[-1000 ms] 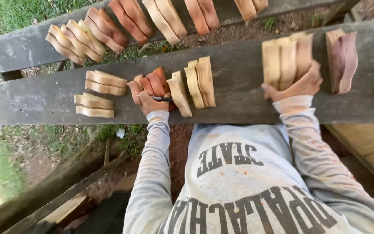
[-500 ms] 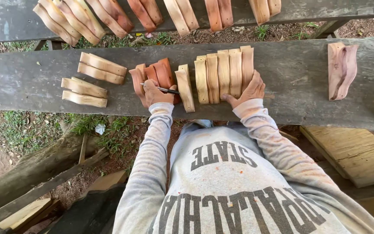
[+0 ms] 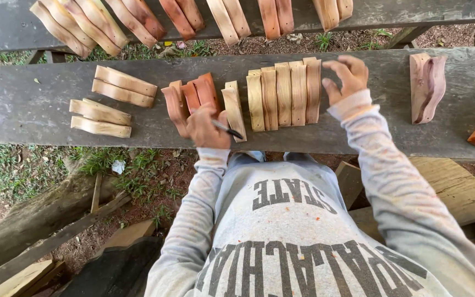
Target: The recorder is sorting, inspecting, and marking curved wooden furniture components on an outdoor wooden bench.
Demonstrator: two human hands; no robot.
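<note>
Wooden pale blocks [image 3: 284, 93] stand in a row on the plank [image 3: 39, 104], long axes crosswise; right hand [image 3: 347, 77] hovers open just beside them, nearer; left hand [image 3: 207, 129] grips a pen [image 3: 227, 129].

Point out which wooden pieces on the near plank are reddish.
The reddish-brown curved wooden pieces just above the left hand holding the black pen; neighbouring groups on that plank are pale tan.

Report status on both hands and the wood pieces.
Left hand shut on pen, beside reddish pieces. Right hand open, just right of pale row. Plank otherwise unobstructed.
</note>
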